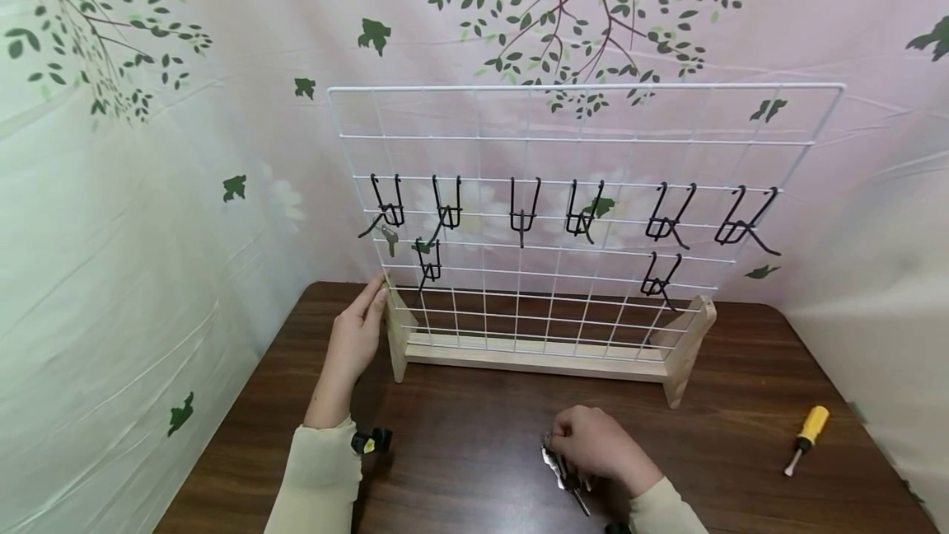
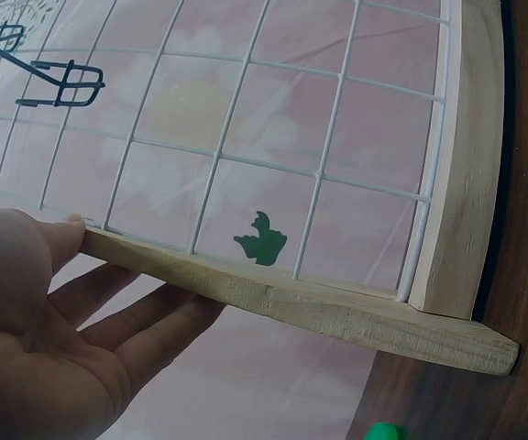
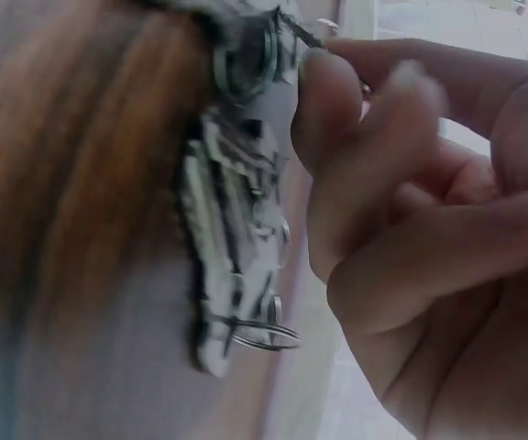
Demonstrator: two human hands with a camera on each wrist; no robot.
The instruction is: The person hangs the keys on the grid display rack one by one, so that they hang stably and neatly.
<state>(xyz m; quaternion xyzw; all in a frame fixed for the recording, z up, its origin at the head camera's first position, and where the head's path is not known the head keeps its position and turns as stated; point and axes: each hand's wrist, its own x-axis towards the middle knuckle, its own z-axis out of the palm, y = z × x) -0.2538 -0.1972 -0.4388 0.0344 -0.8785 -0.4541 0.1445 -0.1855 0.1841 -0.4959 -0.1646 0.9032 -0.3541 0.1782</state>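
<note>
A white wire grid rack (image 1: 586, 87) stands in a wooden stand (image 1: 534, 357), with several black hooks (image 1: 522, 221) on it. My left hand (image 1: 359, 334) grips the stand's left end piece; in the left wrist view the thumb is on one side of the wood (image 2: 273, 301) and the fingers on the other. One key (image 1: 390, 239) hangs from the leftmost hook. Low at the front, my right hand (image 1: 593, 439) is over a pile of keys (image 1: 558, 468) with split rings (image 3: 266, 335). Its thumb and forefinger pinch a key, blurred and largely hidden by the fingertips.
A screwdriver (image 1: 808, 435) with a yellow handle lies at the right on the dark wooden table (image 1: 460, 435). A printed cloth (image 1: 245, 105) with leaves hangs behind the rack and down both sides. In the left wrist view a green object (image 2: 385, 431) shows at the bottom edge.
</note>
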